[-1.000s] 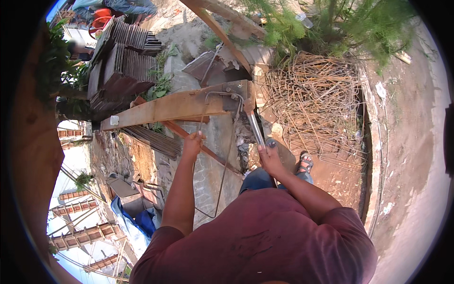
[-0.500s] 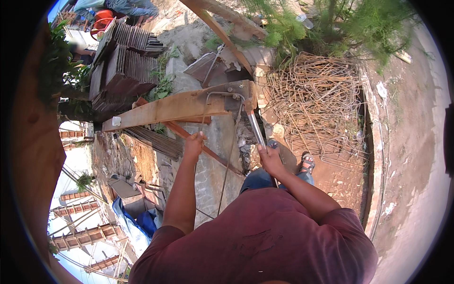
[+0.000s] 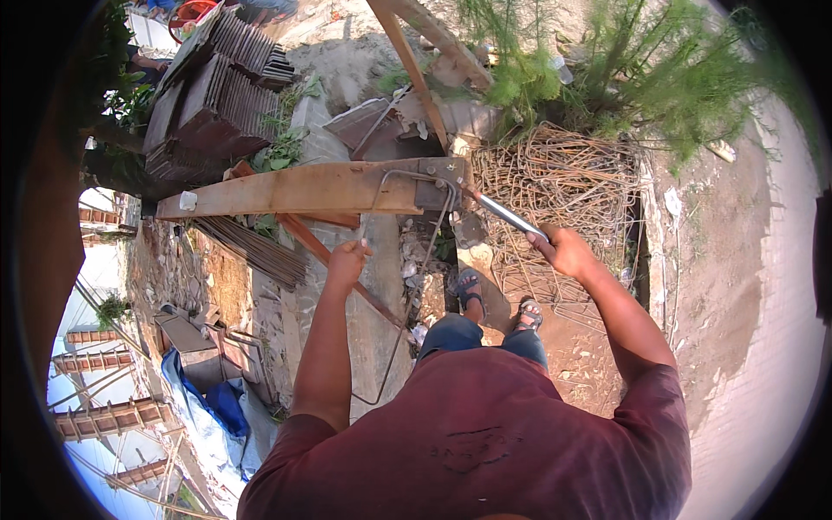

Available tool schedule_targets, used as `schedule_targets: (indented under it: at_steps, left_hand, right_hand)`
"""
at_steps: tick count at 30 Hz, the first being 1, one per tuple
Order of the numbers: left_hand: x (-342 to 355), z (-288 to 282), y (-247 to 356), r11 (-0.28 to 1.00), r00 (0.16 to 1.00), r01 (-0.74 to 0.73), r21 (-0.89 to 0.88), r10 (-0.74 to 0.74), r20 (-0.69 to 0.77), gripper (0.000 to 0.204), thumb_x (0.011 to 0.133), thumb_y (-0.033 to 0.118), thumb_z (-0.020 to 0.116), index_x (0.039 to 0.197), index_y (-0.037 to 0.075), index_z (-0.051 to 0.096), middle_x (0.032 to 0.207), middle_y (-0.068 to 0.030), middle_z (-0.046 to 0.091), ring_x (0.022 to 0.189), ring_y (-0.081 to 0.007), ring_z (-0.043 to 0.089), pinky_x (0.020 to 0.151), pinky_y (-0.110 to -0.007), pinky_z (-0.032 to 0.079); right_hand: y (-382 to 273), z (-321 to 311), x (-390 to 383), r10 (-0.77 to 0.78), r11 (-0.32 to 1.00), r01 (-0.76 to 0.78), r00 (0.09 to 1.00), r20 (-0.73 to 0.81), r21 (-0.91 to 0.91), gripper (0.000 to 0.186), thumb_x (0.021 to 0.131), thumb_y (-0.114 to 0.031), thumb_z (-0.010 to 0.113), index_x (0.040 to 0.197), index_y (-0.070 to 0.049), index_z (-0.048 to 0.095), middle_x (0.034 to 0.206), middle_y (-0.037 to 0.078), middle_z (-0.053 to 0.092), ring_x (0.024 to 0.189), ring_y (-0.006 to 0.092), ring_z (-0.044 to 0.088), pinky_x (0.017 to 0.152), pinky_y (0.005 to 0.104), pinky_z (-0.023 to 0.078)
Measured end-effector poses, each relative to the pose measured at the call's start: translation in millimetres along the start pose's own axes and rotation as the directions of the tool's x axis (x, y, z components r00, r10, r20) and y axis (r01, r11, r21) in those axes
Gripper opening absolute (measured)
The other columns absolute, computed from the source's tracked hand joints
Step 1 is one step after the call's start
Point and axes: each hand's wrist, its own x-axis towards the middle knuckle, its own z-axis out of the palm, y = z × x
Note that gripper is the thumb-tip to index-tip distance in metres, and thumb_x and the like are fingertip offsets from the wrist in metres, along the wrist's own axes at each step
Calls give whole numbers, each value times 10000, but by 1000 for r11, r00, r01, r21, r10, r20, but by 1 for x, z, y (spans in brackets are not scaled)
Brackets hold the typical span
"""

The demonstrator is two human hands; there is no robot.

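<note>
My left hand [image 3: 350, 260] is closed around a thin bent steel rod [image 3: 377, 400], whose angular loop reaches down toward my waist and up to the bending pins [image 3: 431, 172] on a dark metal plate at the right end of a timber beam [image 3: 286, 198]. My right hand [image 3: 563, 253] grips the end of a silver pipe lever [image 3: 504, 214], which slants down to the right from that plate, over the pile of bent rusty bars.
Rusty bent bars [image 3: 555, 182] are piled by my sandalled feet [image 3: 527, 315]. Stacked tiles [image 3: 208, 113], straight rods [image 3: 247, 251] and a blue tarp [image 3: 208, 407] lie left. Slanting planks [image 3: 412, 69] and a shrub [image 3: 624, 78] stand ahead. People [image 3: 143, 65] show top left.
My right hand has swung the pipe rightward and up, away from my body. My left hand holds the rod at about the same height. My view and feet have shifted slightly.
</note>
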Motion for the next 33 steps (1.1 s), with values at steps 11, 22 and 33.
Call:
schedule_targets:
  at_steps: [11,22,33]
  left_hand:
    - [1,0,-4,999,1000,-15,32,14,15,331,939,325,549,820,24,616,542,46,389,445,-58,310,411,-239,250]
    - [-1,0,3,1000,999,24,-10,-23,26,331,943,277,544,794,-6,627,519,60,376,452,-44,298,432,-248,232]
    - [0,-1,7,997,998,57,50,-59,32,293,926,241,543,806,-9,639,586,7,456,556,-97,416,534,-274,346]
  right_hand:
    - [-28,-41,23,42,960,6,985,166,-279,564,911,-575,429,919,-46,627,691,190,593,704,358,604,655,459,454]
    - [-46,-91,86,31,729,141,971,238,-670,582,818,-616,541,848,-49,667,773,200,638,761,369,628,690,453,502]
    - [-51,-111,210,-248,470,445,895,370,-762,98,646,-144,613,731,-98,631,659,118,619,679,333,631,623,430,512]
